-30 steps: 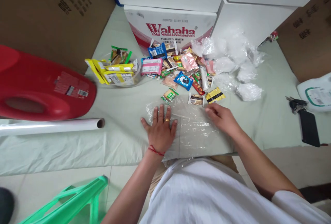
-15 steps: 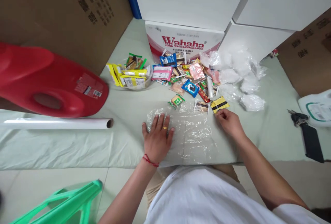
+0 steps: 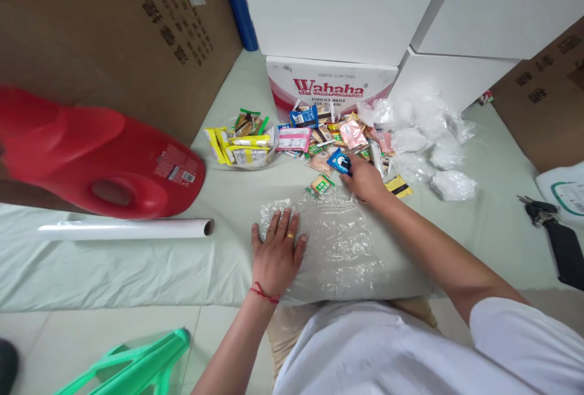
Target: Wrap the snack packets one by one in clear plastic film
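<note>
Viewing from the head, sole view.

Pressing on the left part of the clear film point(image 3: 347, 243) with the left hand point(image 3: 276, 255), palm down, fingers spread. Reaching across the film's far side with the right hand point(image 3: 365, 179), thumb and fingers at the right end of the blue packet point(image 3: 337, 161); firm pinch or mere touch, cannot tell (fingertips partly hidden). Lying at the near side of the mixed pile point(image 3: 353, 133): same blue packet. Lying at the film's far edge: green-printed packet point(image 3: 321, 185). Lying just beside the right wrist: yellow packet point(image 3: 399, 186). Resting on the surface point(image 3: 230, 200), well left of both hands: white roll point(image 3: 123, 229).

Risks, by judgement:
- Slipping of the blue packet, from slick wrapping and contact at one end only.
- Sliding of neighbouring packets out of the pile, from loose heaping and knuckles close by.
- Nudging of the yellow packet, from a low wrist.
- Wrinkling or skewing of the film, from thinness and weighting on the left alone (right side apparently loose).
- Rolling of the white roll, from round shape, if bumped.
</note>
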The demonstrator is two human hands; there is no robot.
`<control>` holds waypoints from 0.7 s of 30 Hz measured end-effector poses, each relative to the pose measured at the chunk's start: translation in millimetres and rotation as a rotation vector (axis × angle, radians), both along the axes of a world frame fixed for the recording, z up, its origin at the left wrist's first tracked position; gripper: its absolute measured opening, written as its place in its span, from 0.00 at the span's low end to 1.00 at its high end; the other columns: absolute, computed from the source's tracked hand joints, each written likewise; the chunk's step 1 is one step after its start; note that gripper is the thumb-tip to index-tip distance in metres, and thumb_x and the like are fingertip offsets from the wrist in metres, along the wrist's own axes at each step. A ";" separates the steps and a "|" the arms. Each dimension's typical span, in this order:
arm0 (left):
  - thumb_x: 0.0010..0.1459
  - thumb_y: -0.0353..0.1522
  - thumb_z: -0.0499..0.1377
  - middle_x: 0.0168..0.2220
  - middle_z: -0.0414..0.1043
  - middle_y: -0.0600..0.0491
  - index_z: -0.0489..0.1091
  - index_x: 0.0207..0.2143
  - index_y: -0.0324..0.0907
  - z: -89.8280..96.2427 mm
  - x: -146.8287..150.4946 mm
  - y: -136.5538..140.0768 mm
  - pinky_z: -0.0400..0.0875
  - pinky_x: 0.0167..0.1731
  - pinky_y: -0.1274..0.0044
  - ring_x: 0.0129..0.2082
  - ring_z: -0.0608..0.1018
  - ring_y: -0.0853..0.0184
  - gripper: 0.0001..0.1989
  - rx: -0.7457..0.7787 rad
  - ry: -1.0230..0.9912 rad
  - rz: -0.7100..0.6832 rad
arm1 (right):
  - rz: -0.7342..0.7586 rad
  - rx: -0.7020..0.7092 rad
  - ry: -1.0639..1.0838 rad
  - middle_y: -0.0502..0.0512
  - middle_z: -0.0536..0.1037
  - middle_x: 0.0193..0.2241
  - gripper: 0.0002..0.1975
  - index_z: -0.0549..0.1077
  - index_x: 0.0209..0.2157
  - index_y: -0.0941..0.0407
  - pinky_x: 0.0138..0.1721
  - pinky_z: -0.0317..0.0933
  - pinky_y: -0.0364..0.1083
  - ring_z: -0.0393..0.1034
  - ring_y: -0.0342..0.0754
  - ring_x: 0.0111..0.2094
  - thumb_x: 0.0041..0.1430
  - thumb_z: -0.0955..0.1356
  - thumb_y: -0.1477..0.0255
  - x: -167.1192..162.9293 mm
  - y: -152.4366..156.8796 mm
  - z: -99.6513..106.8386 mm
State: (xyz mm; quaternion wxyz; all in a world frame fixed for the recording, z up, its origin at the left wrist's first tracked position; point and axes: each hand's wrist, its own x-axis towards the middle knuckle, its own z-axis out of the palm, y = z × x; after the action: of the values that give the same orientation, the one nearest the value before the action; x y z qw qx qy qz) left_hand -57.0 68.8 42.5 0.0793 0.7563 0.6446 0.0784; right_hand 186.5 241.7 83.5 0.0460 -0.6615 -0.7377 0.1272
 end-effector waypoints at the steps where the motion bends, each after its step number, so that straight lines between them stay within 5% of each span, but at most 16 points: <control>1: 0.73 0.41 0.45 0.73 0.55 0.43 0.60 0.71 0.46 0.1 -0.3 0.2 0.40 0.71 0.43 0.74 0.59 0.50 0.28 0.000 -0.005 -0.003 | -0.003 0.009 0.001 0.67 0.74 0.56 0.30 0.65 0.65 0.57 0.49 0.67 0.54 0.72 0.62 0.53 0.64 0.71 0.64 3.4 -0.9 -1.5; 6: 0.73 0.41 0.46 0.73 0.56 0.43 0.60 0.71 0.45 1.7 -1.5 1.1 0.43 0.71 0.43 0.74 0.60 0.49 0.28 -0.001 -0.025 -0.010 | 0.046 0.122 0.021 0.68 0.68 0.61 0.36 0.64 0.67 0.55 0.51 0.67 0.55 0.67 0.65 0.59 0.63 0.72 0.57 5.6 2.4 -5.6; 11: 0.73 0.40 0.47 0.73 0.56 0.43 0.61 0.71 0.45 2.2 -3.4 1.1 0.43 0.71 0.44 0.74 0.60 0.50 0.27 -0.001 -0.023 -0.023 | 0.071 0.037 -0.054 0.69 0.72 0.59 0.28 0.68 0.63 0.58 0.50 0.67 0.54 0.71 0.63 0.54 0.65 0.70 0.62 -7.7 16.0 -0.2; 19: 0.73 0.40 0.48 0.72 0.58 0.46 0.64 0.69 0.46 1.6 -6.2 2.9 0.43 0.72 0.48 0.73 0.61 0.51 0.26 0.002 -0.057 -0.021 | 0.126 -0.151 -0.216 0.68 0.76 0.53 0.22 0.77 0.53 0.56 0.45 0.66 0.53 0.73 0.64 0.50 0.58 0.76 0.63 -8.7 36.6 49.7; 21: 0.73 0.40 0.48 0.72 0.58 0.46 0.64 0.69 0.46 1.6 -6.7 3.1 0.43 0.72 0.48 0.73 0.62 0.51 0.26 -0.003 -0.053 -0.028 | 0.149 -0.094 -0.192 0.67 0.76 0.53 0.18 0.79 0.50 0.57 0.47 0.67 0.54 0.73 0.63 0.50 0.61 0.74 0.63 -27.7 44.5 61.4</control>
State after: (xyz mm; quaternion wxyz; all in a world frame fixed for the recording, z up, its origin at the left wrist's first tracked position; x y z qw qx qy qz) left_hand -63.7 71.9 44.1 0.0987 0.7629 0.6315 0.0965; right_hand 158.8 286.2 144.9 -0.0652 -0.6155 -0.7789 0.1009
